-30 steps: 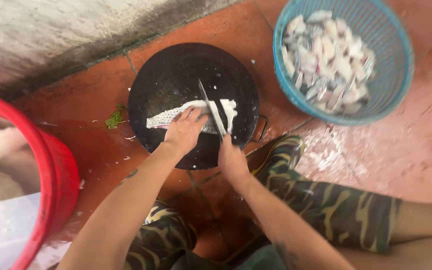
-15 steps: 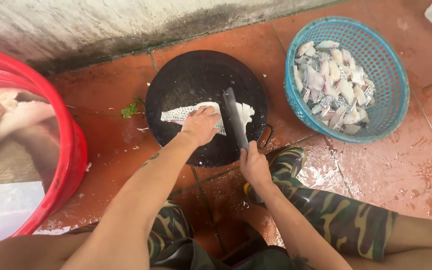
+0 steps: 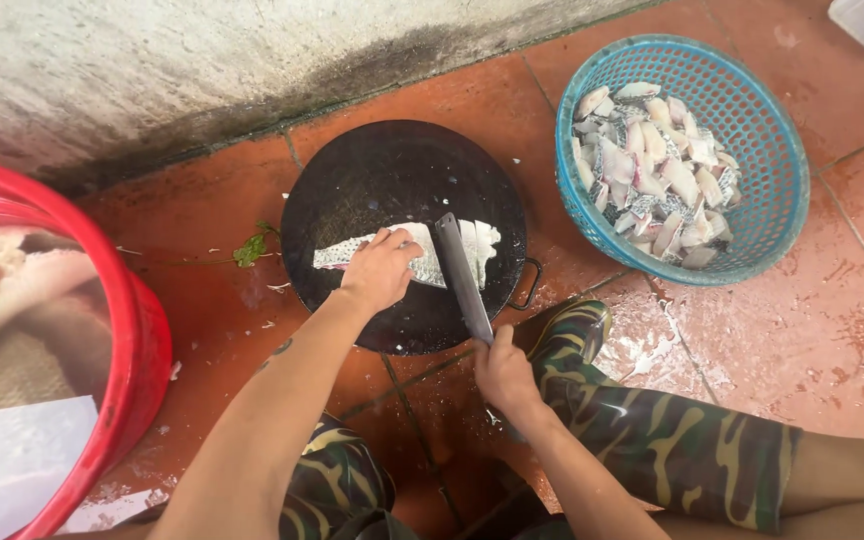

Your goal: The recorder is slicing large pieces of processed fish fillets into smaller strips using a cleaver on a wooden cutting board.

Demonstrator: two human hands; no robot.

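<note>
At the bottom of the frame sat the person's knees in camouflage trousers (image 3: 672, 450), with a camouflage boot (image 3: 564, 340) just right of centre on the wet red tile floor (image 3: 812, 340). Low in the centre, the right hand (image 3: 505, 375) was closed around the handle of a cleaver (image 3: 460, 272), whose blade ran up and slightly left and lay across the fish. Just left of it, the left hand (image 3: 380, 268) pressed flat, fingers spread loosely, on a long scaly fish fillet (image 3: 412, 255), holding it down rather than gripping it. The fillet lay crosswise in the middle of a round black board (image 3: 392, 170) at the centre of the frame; the stretch right of the blade was already cut into strips. A small metal handle stuck out at the board's right edge. A green sprig (image 3: 250, 248) lay on the tiles just left of the board. At the left edge stood a red tub (image 3: 137, 350) with pale fish inside. In the upper right a blue basket (image 3: 782, 170) held a heap of cut pieces (image 3: 652, 170). A stained wall (image 3: 152, 70) ran across the top.
</note>
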